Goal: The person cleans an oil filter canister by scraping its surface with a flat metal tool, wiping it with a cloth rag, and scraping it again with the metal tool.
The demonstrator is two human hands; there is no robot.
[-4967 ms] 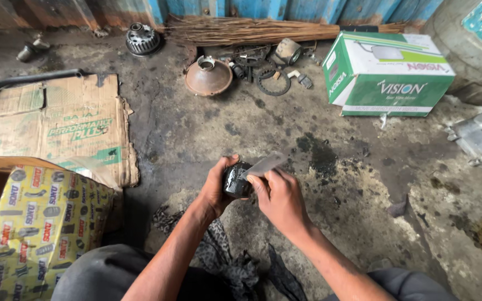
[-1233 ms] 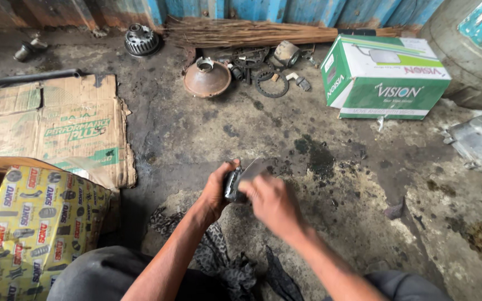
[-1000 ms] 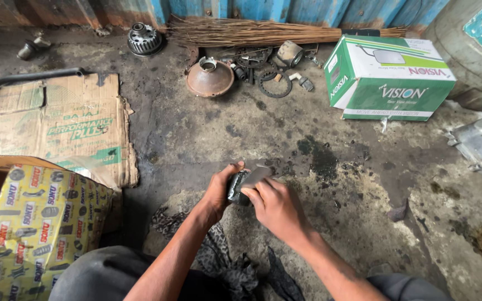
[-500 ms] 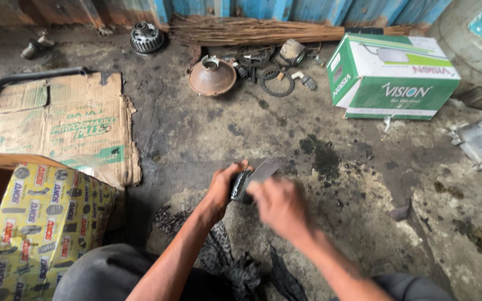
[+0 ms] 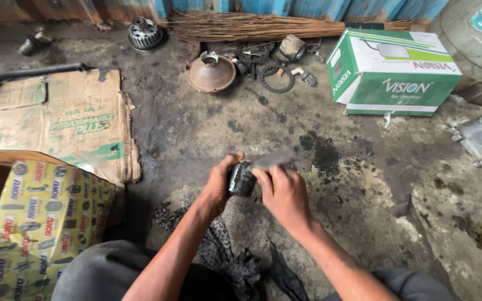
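Left hand grips small dark metal part, well in front of green box. Right hand pinches grey strip against it; blurred. Part looks dirty, work prob. midway.

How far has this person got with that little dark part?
Done: parts lie spread on the floor by the wall. In hand: the left hand grips a small dark metal part while the right hand works a blurred grey strip on it. Left: how much remains can't be told.
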